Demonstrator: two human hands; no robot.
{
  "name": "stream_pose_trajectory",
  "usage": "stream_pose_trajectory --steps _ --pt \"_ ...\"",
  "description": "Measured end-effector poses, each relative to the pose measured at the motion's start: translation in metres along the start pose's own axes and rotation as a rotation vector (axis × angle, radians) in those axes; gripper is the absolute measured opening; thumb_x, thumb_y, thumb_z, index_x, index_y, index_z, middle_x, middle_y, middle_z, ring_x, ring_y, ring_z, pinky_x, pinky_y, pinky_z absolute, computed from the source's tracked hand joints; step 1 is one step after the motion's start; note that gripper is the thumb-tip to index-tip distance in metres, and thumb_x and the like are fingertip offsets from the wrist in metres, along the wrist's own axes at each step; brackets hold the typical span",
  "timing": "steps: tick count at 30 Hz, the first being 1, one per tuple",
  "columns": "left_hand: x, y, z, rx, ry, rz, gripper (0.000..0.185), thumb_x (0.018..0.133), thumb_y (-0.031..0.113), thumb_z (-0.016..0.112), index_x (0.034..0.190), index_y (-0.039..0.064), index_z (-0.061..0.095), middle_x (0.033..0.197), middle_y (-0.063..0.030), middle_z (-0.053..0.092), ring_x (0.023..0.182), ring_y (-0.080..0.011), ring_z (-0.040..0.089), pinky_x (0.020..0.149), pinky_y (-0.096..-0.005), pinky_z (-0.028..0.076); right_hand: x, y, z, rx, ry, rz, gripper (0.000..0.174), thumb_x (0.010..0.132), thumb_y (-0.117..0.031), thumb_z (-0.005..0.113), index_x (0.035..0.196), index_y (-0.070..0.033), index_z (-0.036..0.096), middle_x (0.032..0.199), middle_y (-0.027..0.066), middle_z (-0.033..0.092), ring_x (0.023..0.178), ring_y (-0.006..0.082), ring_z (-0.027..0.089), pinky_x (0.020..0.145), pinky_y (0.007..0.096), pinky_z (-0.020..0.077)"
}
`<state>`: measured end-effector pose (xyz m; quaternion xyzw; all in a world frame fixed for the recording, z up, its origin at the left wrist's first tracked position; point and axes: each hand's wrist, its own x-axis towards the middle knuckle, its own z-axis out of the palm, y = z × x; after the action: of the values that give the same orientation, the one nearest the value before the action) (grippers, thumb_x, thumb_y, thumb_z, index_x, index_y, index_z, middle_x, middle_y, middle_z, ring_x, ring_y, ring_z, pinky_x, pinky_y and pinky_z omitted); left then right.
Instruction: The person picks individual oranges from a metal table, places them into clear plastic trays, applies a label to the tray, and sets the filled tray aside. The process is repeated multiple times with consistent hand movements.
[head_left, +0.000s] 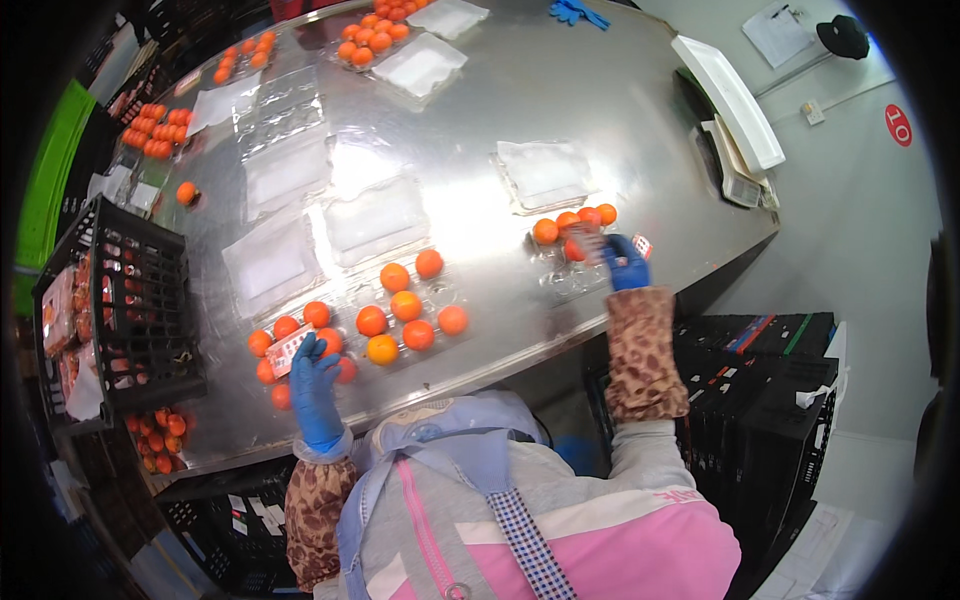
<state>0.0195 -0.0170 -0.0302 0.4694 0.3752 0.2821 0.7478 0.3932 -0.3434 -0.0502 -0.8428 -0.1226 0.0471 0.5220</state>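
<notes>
My left hand (315, 390), in a blue glove, holds a printed card label (289, 351) over a clear plastic tray with several orange fruits (259, 343). My right hand (627, 262), gloved too, is at another clear tray (564, 281) at the right, whose far row holds orange fruits (546, 231). Something blurred and reddish is at its fingertips; I cannot tell whether it is gripped. A small printed label (642, 246) lies beside this hand. Between my hands, a clear tray holds several orange fruits (406, 306), with an empty cup at its right side.
Clear trays with white liners (270, 262) lie beyond on the metal table (465, 135). A black crate (150, 300) with packed fruit stands at the left. More fruit trays (157, 131) lie at the far left. A white foam box lid (731, 105) leans at the right edge.
</notes>
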Motion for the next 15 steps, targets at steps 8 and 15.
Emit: stream_pose_trajectory --steps 8,15 --pt "0.002 -0.003 0.011 0.022 0.179 0.045 0.036 0.098 0.026 0.047 0.127 0.004 0.051 0.120 -0.0050 0.054 0.096 -0.0145 0.055 0.085 -0.0297 0.044 0.092 0.075 -0.170 -1.350 -0.204 0.019 0.019 0.079 -0.019 0.062 0.095 -0.013 0.069 0.095 0.0109 0.065 0.095 0.0298 0.060 0.087 0.0407 0.0477" --pt "-0.012 -0.002 -0.003 0.098 0.271 0.113 0.033 0.097 0.021 0.049 0.124 0.002 0.054 0.114 -0.0067 0.058 0.093 -0.0130 0.057 0.081 -0.0266 0.047 0.132 0.053 -0.141 -1.221 -0.489 -0.419 0.029 0.072 -0.009 0.067 0.100 -0.013 0.068 0.103 0.0114 0.065 0.105 0.0296 0.057 0.091 0.0395 0.0472"
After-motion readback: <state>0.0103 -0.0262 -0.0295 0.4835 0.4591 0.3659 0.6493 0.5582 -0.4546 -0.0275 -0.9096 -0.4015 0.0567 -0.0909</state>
